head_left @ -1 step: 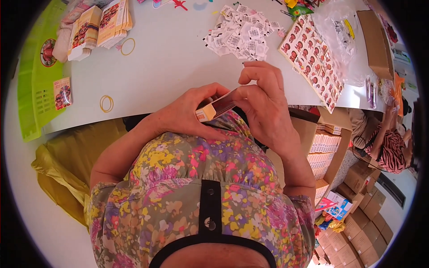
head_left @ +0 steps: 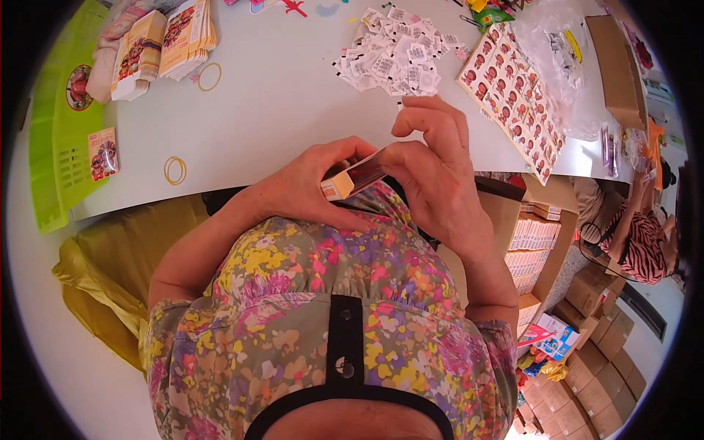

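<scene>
Head view: small flat carton pack, cream end flap with dark red printed face, held just above lap, near edge of white matte tabletop.

Left hand cupped under pack, thumb along top edge, fingers curled around underside. Right hand pinching far end of pack between thumb and lower fingers; index and middle fingers lifted, loosely curled, not touching.

Judgement on doing this step well: keep left grip as fixed support, let right fingertips do fine work at pack end; press flat on panels, not corners, since thin carton creases easily; keep pack level so contents stay put. Whether flap open or tucked: cannot tell, hidden by fingers.

Materials around:
- heap of small white paper labels with black print, thin, flat, scattered loose, well apart from hands.
- glossy sheet of repeated red-and-white stickers, stiff, lying tilted at table's right.
- stack of printed flat cartons at far left, edges squared.
- two yellow rubber bands, round, slack, on table.
- green plastic tray, smooth, at left edge.
- brown corrugated box, far right.
- clear crinkled plastic bag beside box.
</scene>
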Available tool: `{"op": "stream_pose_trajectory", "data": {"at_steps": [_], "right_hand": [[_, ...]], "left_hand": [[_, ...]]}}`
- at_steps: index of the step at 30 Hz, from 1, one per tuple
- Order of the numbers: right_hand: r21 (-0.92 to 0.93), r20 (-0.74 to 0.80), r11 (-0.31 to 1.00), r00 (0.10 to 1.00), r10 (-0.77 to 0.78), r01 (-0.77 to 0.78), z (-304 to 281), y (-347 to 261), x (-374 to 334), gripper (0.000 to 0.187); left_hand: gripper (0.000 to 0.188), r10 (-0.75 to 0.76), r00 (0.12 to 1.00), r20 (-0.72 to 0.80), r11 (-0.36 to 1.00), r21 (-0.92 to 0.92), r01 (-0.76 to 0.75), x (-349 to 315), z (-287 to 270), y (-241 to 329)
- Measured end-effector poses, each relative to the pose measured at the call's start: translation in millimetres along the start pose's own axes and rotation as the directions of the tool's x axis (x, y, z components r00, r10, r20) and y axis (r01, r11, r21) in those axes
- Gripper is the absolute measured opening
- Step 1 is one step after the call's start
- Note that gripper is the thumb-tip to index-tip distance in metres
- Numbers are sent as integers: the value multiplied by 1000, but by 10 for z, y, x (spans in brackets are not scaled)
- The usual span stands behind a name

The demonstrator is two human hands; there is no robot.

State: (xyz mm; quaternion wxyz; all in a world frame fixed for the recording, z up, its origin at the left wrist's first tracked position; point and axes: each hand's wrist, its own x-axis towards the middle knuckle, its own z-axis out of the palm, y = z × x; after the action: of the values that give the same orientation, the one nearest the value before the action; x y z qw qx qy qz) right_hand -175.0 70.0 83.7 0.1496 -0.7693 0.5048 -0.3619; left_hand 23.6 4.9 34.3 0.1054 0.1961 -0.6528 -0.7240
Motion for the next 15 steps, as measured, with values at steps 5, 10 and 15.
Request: {"op": "stream_pose_trajectory", "data": {"at_steps": [5,10,15], "right_hand": [[-120,98,992,994,48,-36,-17,-5,30,15],[-287,213,958,975,59,5,-79,-94,141,10],[-222,161,973,987,-21,57,-66,46,208,13]], "left_hand": [[75,32,999,0,987,-156,-32,-4,21,-56],[74,-2,999,35,993,-121,6,6,-9,-22],[71,-23,1000,8,935,-354,24,8,-2,-32]]}}
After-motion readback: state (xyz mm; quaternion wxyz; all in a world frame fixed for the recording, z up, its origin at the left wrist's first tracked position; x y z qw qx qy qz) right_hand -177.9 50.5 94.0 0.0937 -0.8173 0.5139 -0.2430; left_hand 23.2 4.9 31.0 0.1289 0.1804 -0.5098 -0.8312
